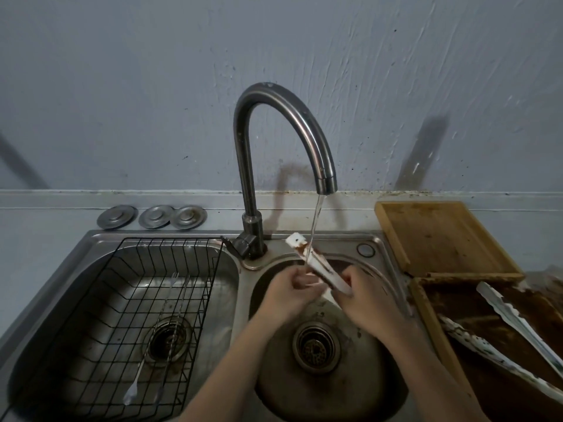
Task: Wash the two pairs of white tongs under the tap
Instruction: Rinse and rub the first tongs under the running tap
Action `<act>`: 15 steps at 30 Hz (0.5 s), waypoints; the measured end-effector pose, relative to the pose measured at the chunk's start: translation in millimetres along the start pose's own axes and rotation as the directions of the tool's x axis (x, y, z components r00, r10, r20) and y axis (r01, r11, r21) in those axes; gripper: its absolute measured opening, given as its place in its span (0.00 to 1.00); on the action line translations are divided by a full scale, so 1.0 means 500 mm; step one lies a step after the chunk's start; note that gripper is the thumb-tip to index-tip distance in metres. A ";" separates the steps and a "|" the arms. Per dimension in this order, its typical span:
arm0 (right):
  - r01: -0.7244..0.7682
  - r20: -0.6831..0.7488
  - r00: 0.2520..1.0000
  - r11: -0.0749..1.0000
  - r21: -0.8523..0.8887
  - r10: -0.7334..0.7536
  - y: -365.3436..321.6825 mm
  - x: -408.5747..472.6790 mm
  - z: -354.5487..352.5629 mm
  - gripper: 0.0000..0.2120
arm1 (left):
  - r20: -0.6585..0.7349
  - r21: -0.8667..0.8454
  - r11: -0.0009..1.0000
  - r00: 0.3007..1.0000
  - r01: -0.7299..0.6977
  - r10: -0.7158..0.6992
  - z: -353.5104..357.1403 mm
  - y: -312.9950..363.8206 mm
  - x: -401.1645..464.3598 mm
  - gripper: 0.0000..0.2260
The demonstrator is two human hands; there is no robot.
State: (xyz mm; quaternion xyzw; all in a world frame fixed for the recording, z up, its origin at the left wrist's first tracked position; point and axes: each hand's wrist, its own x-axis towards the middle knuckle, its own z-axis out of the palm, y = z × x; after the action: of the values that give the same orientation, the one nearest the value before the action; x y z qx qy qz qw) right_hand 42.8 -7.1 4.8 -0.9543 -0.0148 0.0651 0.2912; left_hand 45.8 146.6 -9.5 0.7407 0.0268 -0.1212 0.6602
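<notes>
We hold 1 pair of white tongs [316, 263] over the right sink basin [377, 388], with its stained far end tilted up and away from us. The stream of water [315, 220] from the curved tap [286, 123] lands on the brown-smeared part near that end. Our right hand [364, 296] has its fingers curled round the near end of these tongs and grips it. Our left hand [288, 292] meets the tongs from the left, fingers bent against the underside of the white arm; we cannot tell whether it pinches or only rubs.

The 2nd pair of tongs [515, 327] lies well apart on the right, spread open across a brown-soiled wooden tray [426, 312], its 2 long arms flecked with brown and running off the frame's edge. Behind that tray sits a wooden cutting board [438, 236], touching the sink's right rim.

In the left basin [219, 324] a black wire rack [122, 303] holds 2 long thin metal utensils [152, 336], lying lengthwise over the drain. On the ledge behind it rest 3 round metal drain covers [152, 217] in a row, the 2 on the right overlapping slightly. The right basin's drain strainer [316, 347] shows below our wrists.
</notes>
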 end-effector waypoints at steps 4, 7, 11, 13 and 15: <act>0.044 0.105 0.992 0.978 0.203 -0.067 -0.019 0.002 0.010 0.06 | -0.079 -0.246 0.967 0.993 0.070 -0.092 0.030 -0.014 -0.005 0.08; -0.021 0.200 0.977 0.899 0.438 -0.075 -0.023 0.000 0.004 0.07 | -0.053 -0.527 0.832 0.970 0.173 -0.236 0.007 -0.019 -0.001 0.05; -0.015 0.163 0.985 0.904 0.427 -0.061 -0.028 0.013 0.014 0.07 | 0.017 -0.573 0.773 0.947 0.272 -0.320 -0.017 -0.014 0.001 0.11; 0.006 0.113 0.993 0.947 0.322 -0.045 -0.037 0.026 0.030 0.09 | 0.027 -0.490 0.815 0.941 0.308 -0.339 -0.014 -0.011 -0.004 0.12; -0.002 0.091 0.996 0.979 0.202 -0.016 -0.047 0.043 0.044 0.15 | 0.039 -0.381 0.871 0.946 0.312 -0.322 -0.006 -0.009 -0.012 0.13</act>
State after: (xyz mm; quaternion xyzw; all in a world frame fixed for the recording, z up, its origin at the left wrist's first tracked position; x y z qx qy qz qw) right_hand 61.4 26.0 -2.4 -0.9158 -0.0250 0.1094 0.3856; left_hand 39.6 150.9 -12.1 0.5850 0.1793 -0.2108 0.7624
